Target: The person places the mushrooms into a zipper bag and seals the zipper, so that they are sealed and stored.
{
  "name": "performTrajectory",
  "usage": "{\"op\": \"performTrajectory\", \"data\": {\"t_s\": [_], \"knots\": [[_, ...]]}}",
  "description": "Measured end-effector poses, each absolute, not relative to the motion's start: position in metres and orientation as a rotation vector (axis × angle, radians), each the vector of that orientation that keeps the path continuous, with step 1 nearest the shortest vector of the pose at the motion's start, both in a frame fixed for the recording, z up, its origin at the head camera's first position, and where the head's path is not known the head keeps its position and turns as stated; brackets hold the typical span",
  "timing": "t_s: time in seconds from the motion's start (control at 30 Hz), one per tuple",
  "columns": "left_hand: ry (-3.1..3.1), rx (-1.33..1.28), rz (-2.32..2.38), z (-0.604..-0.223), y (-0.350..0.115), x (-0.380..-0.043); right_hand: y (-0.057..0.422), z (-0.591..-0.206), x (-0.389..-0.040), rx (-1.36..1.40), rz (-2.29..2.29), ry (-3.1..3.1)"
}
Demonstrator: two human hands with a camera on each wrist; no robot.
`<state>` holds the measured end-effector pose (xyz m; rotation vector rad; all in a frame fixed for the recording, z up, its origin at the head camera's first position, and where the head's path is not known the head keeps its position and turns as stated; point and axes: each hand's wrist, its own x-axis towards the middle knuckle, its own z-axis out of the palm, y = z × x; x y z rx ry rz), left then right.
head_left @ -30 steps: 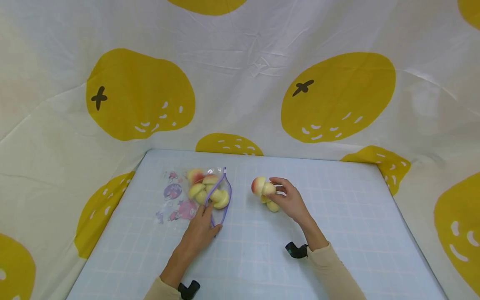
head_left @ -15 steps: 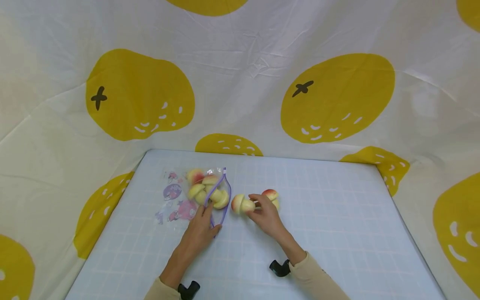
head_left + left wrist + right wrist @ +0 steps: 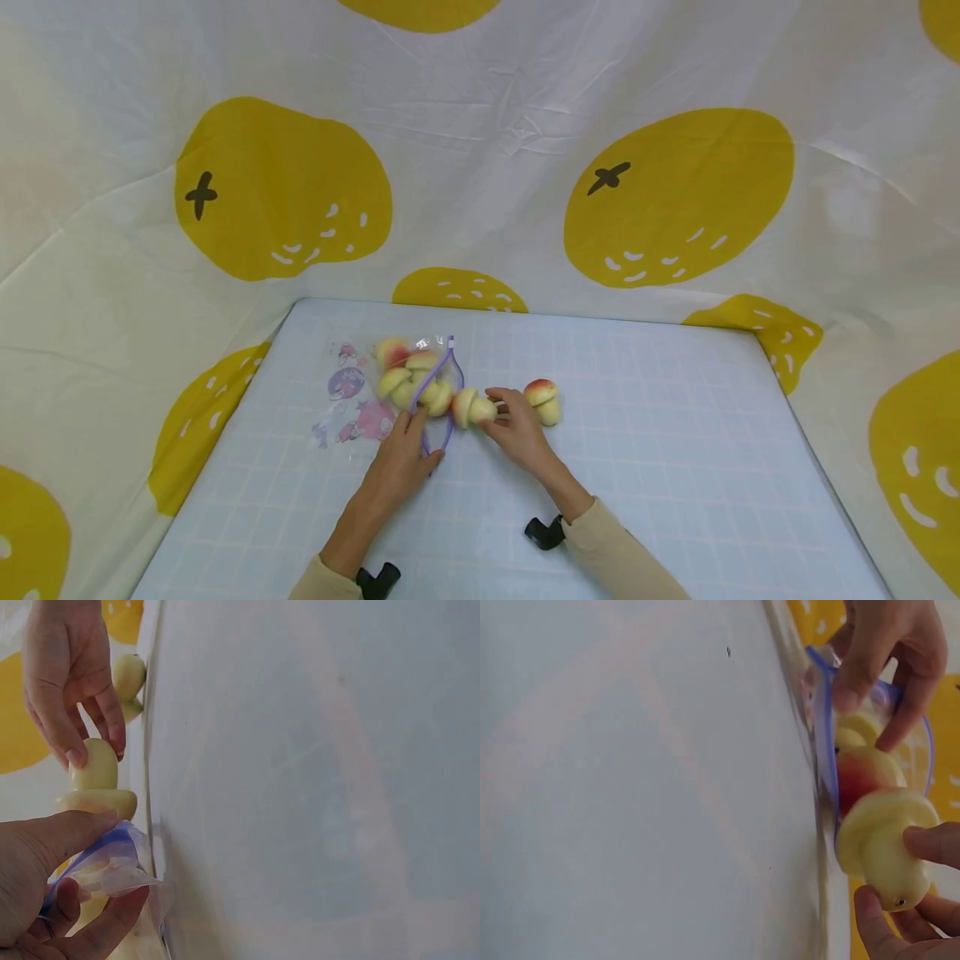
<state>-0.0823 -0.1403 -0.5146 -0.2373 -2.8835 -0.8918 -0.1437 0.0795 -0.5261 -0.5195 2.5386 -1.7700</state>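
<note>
1. Head view: the left hand point(image 3: 401, 458) is gripping the bag point(image 3: 347, 383) at its mouth, its thumb and fingers spreading apart along the purple rim.
2. Head view: the right hand point(image 3: 517, 429) is pinching the mushroom point(image 3: 465, 410) by its stem, and the cap is pointing at the bag's mouth. How far in the cap is reaching, I cannot tell.
3. Head view: the bagged mushrooms point(image 3: 393, 383) are lying bunched near that mouth. A loose mushroom point(image 3: 546, 404) is lying on the worktop point(image 3: 675, 467), just beside the right hand, and a curtain point(image 3: 480, 167) with yellow fruit shapes is hanging behind.
4. Left wrist view: the left thumb is stretching over the rim while the other fingers are curling below, with clear film running between them. Beyond, the right fingers are clamping the stem's end, and the loose mushroom is showing behind that hand.
5. Right wrist view: the right thumb and fingertips are pressing the stem from opposite sides, parted only by its width. The cap is facing the bag's gaping mouth, where the left thumb and a finger are standing apart.
</note>
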Motion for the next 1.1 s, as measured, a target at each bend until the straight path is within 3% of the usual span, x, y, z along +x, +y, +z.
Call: {"op": "performTrajectory", "data": {"t_s": [1.1], "knots": [[-2.815, -0.249, -0.861, -0.514, -0.147, -0.080, 0.040, -0.526, -0.158, -0.641, -1.771, 2.463]]}}
